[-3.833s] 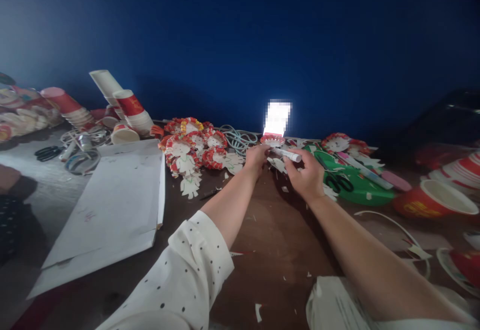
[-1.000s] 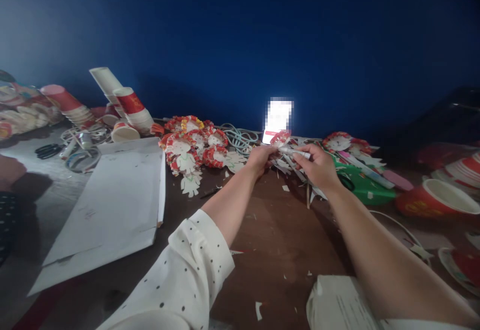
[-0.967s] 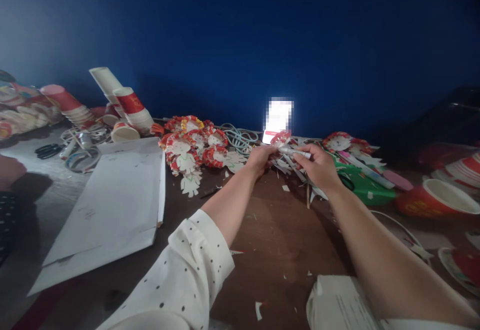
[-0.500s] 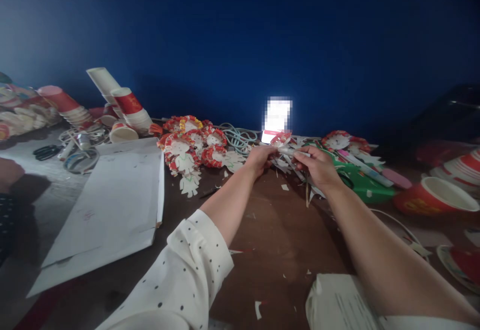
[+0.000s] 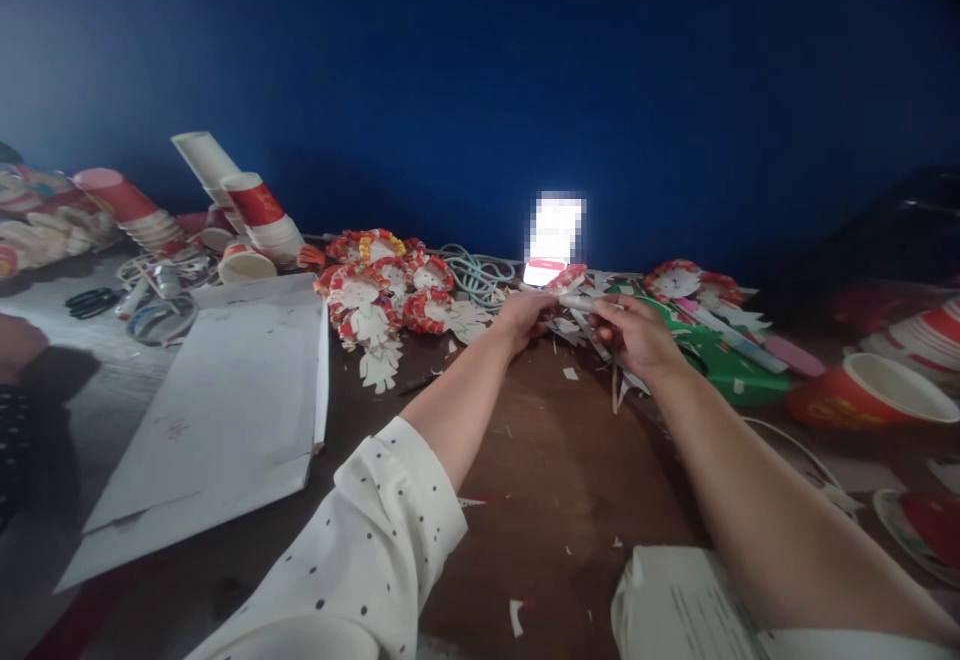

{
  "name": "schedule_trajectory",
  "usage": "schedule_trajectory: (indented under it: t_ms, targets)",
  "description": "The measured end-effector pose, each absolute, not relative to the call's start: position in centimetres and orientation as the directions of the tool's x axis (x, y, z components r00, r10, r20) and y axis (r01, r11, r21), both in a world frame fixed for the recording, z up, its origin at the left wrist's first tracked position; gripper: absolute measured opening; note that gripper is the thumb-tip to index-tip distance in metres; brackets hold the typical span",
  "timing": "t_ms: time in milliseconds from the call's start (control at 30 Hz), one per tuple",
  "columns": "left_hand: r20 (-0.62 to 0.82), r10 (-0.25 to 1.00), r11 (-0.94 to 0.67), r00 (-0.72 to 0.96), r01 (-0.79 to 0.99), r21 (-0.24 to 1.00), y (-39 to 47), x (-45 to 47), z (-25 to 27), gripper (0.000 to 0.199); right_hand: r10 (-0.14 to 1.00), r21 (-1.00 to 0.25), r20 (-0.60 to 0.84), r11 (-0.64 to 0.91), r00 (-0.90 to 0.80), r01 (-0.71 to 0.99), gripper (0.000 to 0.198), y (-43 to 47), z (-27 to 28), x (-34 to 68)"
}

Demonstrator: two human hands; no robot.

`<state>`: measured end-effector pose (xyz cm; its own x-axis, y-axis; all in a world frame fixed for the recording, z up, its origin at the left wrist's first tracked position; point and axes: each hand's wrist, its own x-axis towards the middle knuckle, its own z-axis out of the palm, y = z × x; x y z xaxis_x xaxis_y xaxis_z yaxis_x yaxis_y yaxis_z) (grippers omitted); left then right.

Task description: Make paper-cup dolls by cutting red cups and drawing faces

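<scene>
Both hands meet over the back of the brown table, just in front of a bright screen. My left hand [image 5: 527,318] is closed on a red and white paper piece [image 5: 568,278], whose red edge sticks up above the fingers. From the right, my right hand [image 5: 637,332] pinches a pale, narrow, strip-like part that runs between the two hands. Whether this strip belongs to the same paper piece, I cannot tell. Left of my hands lie several paper figures [image 5: 367,305] with red frilled rims and white bodies. White paper scraps [image 5: 570,373] lie under and near the hands.
Stacked paper cups [image 5: 262,215] lean at the back left, beyond a large white board [image 5: 217,400]. Black scissors [image 5: 92,302] and tape rolls [image 5: 161,320] lie farther left, near another person's arm [image 5: 19,348]. Green sheet material [image 5: 739,365] and a red cup [image 5: 862,395] are at right.
The red and white paper piece is turned slightly and shows more red above my left fingers. My right hand has shifted slightly; its fingers stay closed.
</scene>
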<state>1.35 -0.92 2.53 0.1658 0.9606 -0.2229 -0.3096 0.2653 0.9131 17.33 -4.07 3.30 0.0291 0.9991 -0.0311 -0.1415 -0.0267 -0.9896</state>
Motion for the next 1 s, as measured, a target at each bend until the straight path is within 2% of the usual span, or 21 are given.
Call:
schedule_trajectory:
  t_ms: [100, 200, 300, 400, 467, 533, 633, 733, 867, 1000]
  targets:
    - [-0.245, 0.949, 0.306, 0.198, -0.389, 0.869, -1.2, 1.4, 3.0, 0.008, 0.999, -0.98, -0.054, -0.053, 0.001, -0.192, 0.027, -4.0, 3.4, 17.3]
    - [-0.297, 0.903, 0.422, 0.309, -0.522, 0.741, -1.3, 1.0, 3.4, 0.011, 0.995, -0.957, -0.087, -0.095, -0.04, -0.274, 0.027, -4.1, 3.6, 17.3]
    - [-0.279, 0.855, 0.507, 0.436, -0.592, 0.627, -1.1, 0.3, 3.5, 0.013, 0.993, -0.932, -0.098, -0.117, -0.072, -0.343, 0.027, -4.2, 3.8, 17.4]
    - [-0.269, 0.84, 0.531, 0.471, -0.612, 0.586, -0.8, -0.1, 3.4, 0.016, 0.997, -0.93, -0.07, -0.08, -0.04, -0.359, 0.027, -4.2, 3.8, 17.5]
    - [-0.284, 0.847, 0.523, 0.45, -0.606, 0.599, -0.7, -0.1, 3.4, 0.014, 0.999, -0.944, -0.025, -0.016, 0.025, -0.329, 0.027, -4.0, 3.8, 17.6]
    - [-0.293, 0.882, 0.466, 0.369, -0.596, 0.654, -0.7, 0.2, 3.3, 0.012, 0.993, -0.969, 0.042, 0.068, 0.114, -0.236, 0.026, -3.8, 3.8, 17.8]
    - [-0.253, 0.965, 0.251, 0.069, -0.515, 0.82, -0.6, 0.7, 2.8, 0.009, 0.968, -0.986, 0.163, 0.169, 0.189, -0.012, 0.023, -3.8, 4.0, 18.0]
    - [-0.171, 0.974, 0.123, -0.145, -0.293, 0.948, -0.2, 0.8, 2.0, 0.012, 0.955, -0.955, 0.25, 0.216, 0.162, 0.203, 0.023, -4.1, 4.5, 18.0]
    - [-0.029, 0.974, 0.049, -0.223, 0.086, 0.995, -0.1, 0.3, 1.3, 0.014, 0.939, -0.851, 0.326, 0.242, 0.106, 0.466, 0.024, -4.9, 5.2, 17.3]
    - [0.035, 0.971, 0.018, -0.237, 0.219, 0.976, -0.2, 0.2, 1.4, 0.015, 0.92, -0.712, 0.392, 0.299, 0.006, 0.636, 0.023, -5.3, 5.0, 16.4]
